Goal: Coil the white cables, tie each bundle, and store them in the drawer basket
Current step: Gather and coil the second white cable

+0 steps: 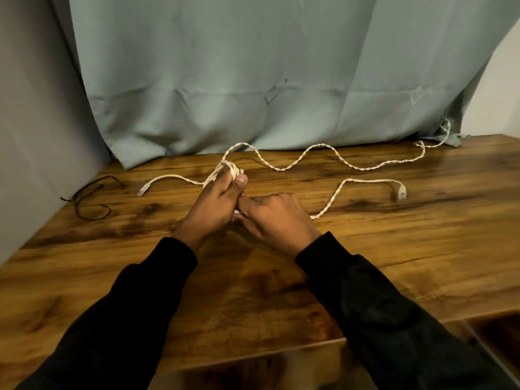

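Observation:
A white braided cable (323,147) snakes across the wooden table (422,235) toward the far right corner. A second white stretch (365,181) ends in a plug (402,191) at the right, and another plug end (142,190) lies to the left. My left hand (216,204) grips a small bunch of white cable loops (232,170), thumb pressed on top. My right hand (277,218) sits just beside it, fingers curled over the cable that runs out to the right. The drawer basket is out of view.
A thin dark cord (90,201) lies curled at the table's left edge. A grey-green curtain (253,80) hangs behind the table. An open drawer edge (492,347) shows at the lower right, below the table front.

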